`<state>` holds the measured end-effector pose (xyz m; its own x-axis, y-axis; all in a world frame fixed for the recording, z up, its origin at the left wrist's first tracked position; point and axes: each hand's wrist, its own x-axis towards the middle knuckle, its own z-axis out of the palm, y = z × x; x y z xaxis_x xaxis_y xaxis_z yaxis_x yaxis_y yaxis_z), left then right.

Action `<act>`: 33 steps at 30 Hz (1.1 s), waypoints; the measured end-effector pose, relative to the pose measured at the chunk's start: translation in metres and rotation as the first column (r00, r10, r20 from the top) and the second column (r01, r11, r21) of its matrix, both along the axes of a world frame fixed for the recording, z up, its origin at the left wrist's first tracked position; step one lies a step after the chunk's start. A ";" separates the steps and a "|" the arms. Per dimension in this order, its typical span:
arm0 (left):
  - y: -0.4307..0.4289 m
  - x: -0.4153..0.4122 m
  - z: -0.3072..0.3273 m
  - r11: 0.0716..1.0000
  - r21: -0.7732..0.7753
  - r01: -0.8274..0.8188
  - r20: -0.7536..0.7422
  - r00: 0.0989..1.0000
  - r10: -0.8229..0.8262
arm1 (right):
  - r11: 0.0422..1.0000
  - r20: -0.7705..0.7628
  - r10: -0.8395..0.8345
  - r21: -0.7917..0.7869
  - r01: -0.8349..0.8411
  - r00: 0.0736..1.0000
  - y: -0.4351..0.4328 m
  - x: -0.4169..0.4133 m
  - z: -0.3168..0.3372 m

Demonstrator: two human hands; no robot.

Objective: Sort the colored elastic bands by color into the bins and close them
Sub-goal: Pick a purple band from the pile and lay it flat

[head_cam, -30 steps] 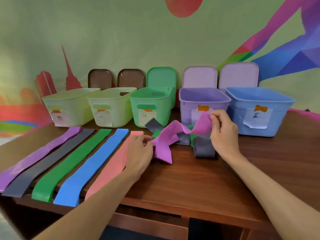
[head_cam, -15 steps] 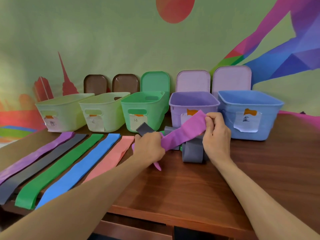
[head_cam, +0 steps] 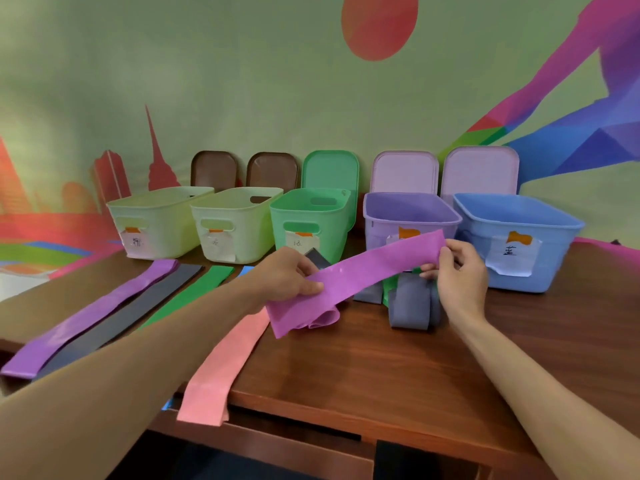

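- Nearest, hanging over the front edge of the brown wooden table (head_cam: 363, 375): a flat salmon-pink elastic band (head_cam: 221, 372), lying loose and untouched.
- Just beyond, gripped near both ends and lifted above the tabletop: a wide magenta-purple elastic band (head_cam: 374, 268), drawn nearly flat, rising from lower left to upper right.
- With the left hand (head_cam: 287, 275): a pinch near the band's lower end, thumb on top, fingers curled beneath; below that pinch, loose folds apparently resting on the wood.
- With the right hand (head_cam: 464, 275): a pinch on the upper end between thumb and fingertips, just in front of the lilac-purple plastic bin (head_cam: 375, 233).
- Under the right hand: a folded slate-grey elastic band (head_cam: 412, 303) with a crumpled green scrap of band (head_cam: 389, 287) beside it, both unsorted.
- Judged the step in hand: carrying this band to its matching bin. Best done by gathering the dangling folds into the left hand first, then lifting both ends clear over the rim, so as not to drag the grey heap or snag the paper label on the bin's front.
- Further left, laid out flat side by side: a long purple band (head_cam: 86, 323), a dark grey band (head_cam: 145, 303), a green band (head_cam: 204, 282); a blue sliver (head_cam: 246, 270) barely showing past the left forearm.
- At the back, in a row: a pale yellow-green bin (head_cam: 166, 220), a second like it (head_cam: 249, 230), a green bin (head_cam: 332, 237), the purple one, a blue bin (head_cam: 561, 258), all open, lids (head_cam: 405, 171) propped upright behind.
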<state>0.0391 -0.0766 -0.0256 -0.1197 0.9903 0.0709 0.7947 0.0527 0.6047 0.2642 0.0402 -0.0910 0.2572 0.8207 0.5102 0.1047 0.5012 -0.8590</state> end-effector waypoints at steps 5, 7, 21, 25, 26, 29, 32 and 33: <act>-0.023 -0.039 0.003 1.000 -0.019 -0.025 -0.050 0.998 0.024 | 0.998 0.048 0.043 -0.056 -0.040 0.998 -0.015 -0.033 0.025; -0.035 -0.057 0.002 0.999 -0.022 -0.030 -0.058 0.998 0.029 | 0.998 0.138 0.055 -0.040 -0.050 0.989 -0.025 -0.054 0.031; -0.120 -0.221 -0.016 0.970 0.029 -0.239 0.041 0.970 0.238 | 0.812 0.054 0.575 -0.159 -0.562 0.816 -0.040 -0.242 0.058; -0.133 -0.257 -0.027 0.942 0.018 -0.336 0.093 0.938 0.333 | 0.769 0.160 0.634 -0.232 -0.595 0.757 -0.039 -0.289 0.064; -0.135 -0.265 -0.031 0.935 0.012 -0.354 0.107 0.930 0.351 | 0.772 0.214 0.633 -0.246 -0.587 0.744 -0.039 -0.302 0.065; -0.142 -0.290 -0.044 0.914 -0.009 -0.405 0.150 0.903 0.402 | 0.803 0.399 0.595 -0.253 -0.540 0.697 -0.034 -0.339 0.065; -0.149 -0.311 -0.054 0.903 -0.023 -0.430 0.189 0.885 0.426 | 0.866 0.611 0.469 -0.177 -0.468 0.637 -0.025 -0.376 0.059; -0.150 -0.316 -0.057 0.903 -0.012 -0.430 0.197 0.884 0.423 | 0.877 0.657 0.432 -0.148 -0.456 0.618 -0.022 -0.388 0.055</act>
